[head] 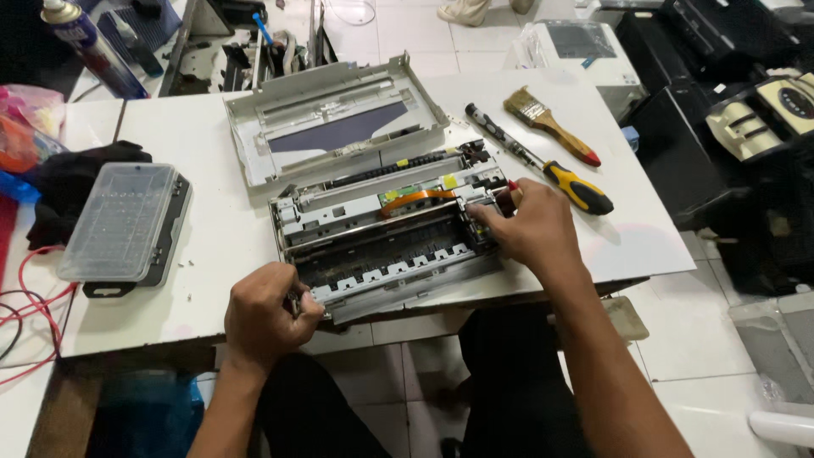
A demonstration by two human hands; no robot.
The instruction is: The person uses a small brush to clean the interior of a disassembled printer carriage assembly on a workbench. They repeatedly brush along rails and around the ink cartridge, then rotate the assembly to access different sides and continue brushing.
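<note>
printer chassis (386, 242) between both hands — left fingers (297, 293) clamp its near-left corner, right fingers (485, 216) pinch its right end.

Opened printer chassis (381, 246): grey-white frame, cover off, black interior, rollers and orange ribbon cable exposed. Lies flat on white bench (195, 136), tilted, at near edge, 6 o'clock from detached grey cover (335, 119).

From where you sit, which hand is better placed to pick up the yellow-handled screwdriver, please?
The right hand, probably. It rests on the opened printer's right end, just beside the yellow-handled screwdriver. The left hand grips the printer's front left corner, farther away.
</note>
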